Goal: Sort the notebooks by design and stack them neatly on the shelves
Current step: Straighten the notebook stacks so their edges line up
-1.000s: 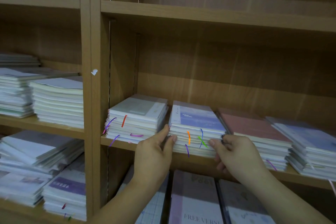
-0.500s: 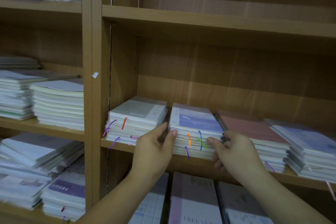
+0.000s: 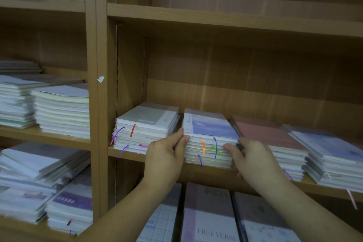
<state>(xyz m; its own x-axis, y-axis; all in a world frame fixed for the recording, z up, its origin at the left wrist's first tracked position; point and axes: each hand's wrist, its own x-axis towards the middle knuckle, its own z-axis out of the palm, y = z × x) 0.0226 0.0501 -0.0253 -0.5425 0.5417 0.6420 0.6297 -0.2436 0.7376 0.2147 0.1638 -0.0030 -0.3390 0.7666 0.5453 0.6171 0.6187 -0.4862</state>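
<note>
Lavender stack [image 3: 210, 139] lies flat on the middle shelf [image 3: 129, 153], between the pale grey stack [image 3: 147, 124] and the pink stack [image 3: 269, 137], close to both.

Its long axis runs front to back. The short page-edge face with its ribbon markers points at us, and the far end points at the back panel.

Left hand [image 3: 167, 155] clasps the left front corner, thumb in the gap beside the grey stack. Right hand [image 3: 253, 161] grips the right front corner, fingers curled in beside the pink stack.

The stack sits straight ahead between the two hands, about equally near to each. We judge that any push or pull should follow that front-to-back axis, evenly from both corners.
</note>
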